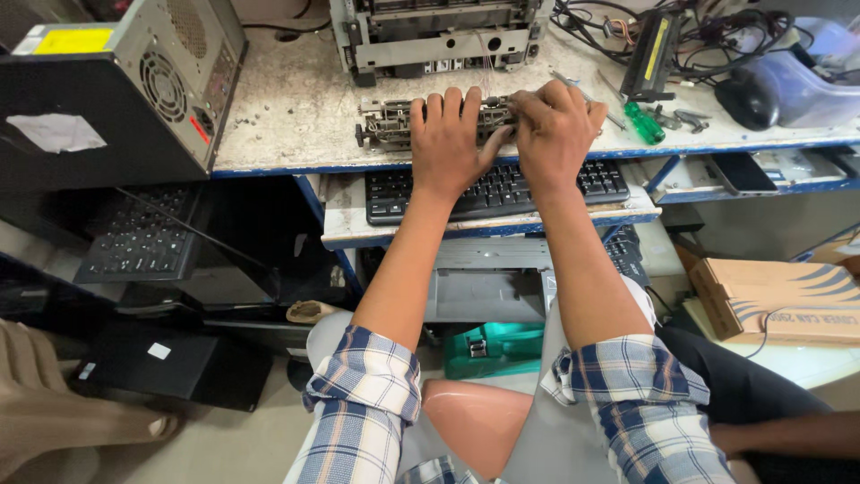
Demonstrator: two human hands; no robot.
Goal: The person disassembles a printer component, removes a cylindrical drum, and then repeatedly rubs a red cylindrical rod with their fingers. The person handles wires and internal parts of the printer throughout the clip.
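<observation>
A long grey mechanical assembly with small gears and springs (pixel 385 124) lies on the worn white desktop (pixel 287 116). My left hand (pixel 448 143) rests on its middle, fingers curled over the top, gripping it. Close beside it, my right hand (pixel 555 130) presses on the assembly's right end with the fingers bent down onto it. Both hands cover most of the part; only its left end shows. Behind it stands an opened grey printer chassis (pixel 439 36).
A black keyboard (pixel 502 190) sits on the pull-out shelf under my wrists. A green-handled screwdriver (pixel 643 122) and cables (pixel 708 45) lie at right, a computer tower (pixel 116 90) at left. Cardboard boxes (pixel 788 300) stand at lower right.
</observation>
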